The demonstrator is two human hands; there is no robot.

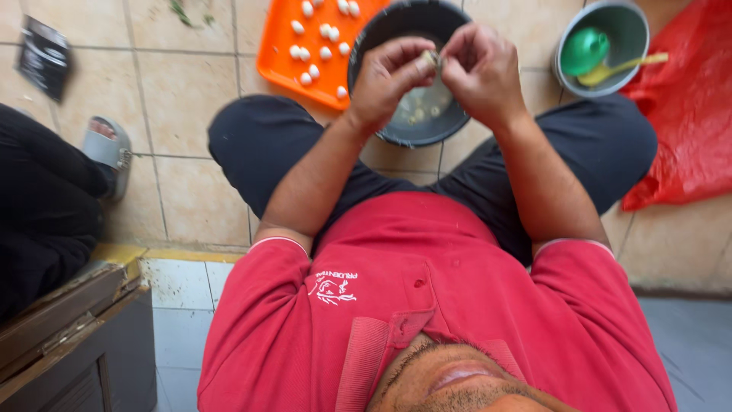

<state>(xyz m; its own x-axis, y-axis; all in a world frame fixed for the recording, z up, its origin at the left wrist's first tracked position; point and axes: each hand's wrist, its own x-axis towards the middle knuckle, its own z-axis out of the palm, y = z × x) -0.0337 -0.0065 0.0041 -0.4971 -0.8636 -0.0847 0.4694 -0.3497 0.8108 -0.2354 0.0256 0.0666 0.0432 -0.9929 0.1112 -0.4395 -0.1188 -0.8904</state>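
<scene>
while the person is sitting on the beige tiled floor (pixel 191 99), the left hand (pixel 390 76) and the right hand (pixel 482 69) are meeting above a round dark bowl (pixel 381 34). both hands are pinching one small pale piece (pixel 433 58) between thumb and fingertips, so each hand is closing on this piece and not lying loose; it is too small to tell its exact kind. the piece is hanging just over the bowl, where some small pale round things (pixel 423 113) are lying at the bottom. the wrists are bending inward and the forearms are coming up from a red collared shirt (pixel 427 305). beside the bowl, a flat orange plastic tray (pixel 278 53) is carrying smooth white oval pieces (pixel 316 53). near the right hand, a grey round pot (pixel 637 27) is holding a green funnel-like thing (pixel 583 49) and a yellow spoon (pixel 621 69), and a red plastic bag (pixel 686 107) is lying crumpled next to it.
</scene>
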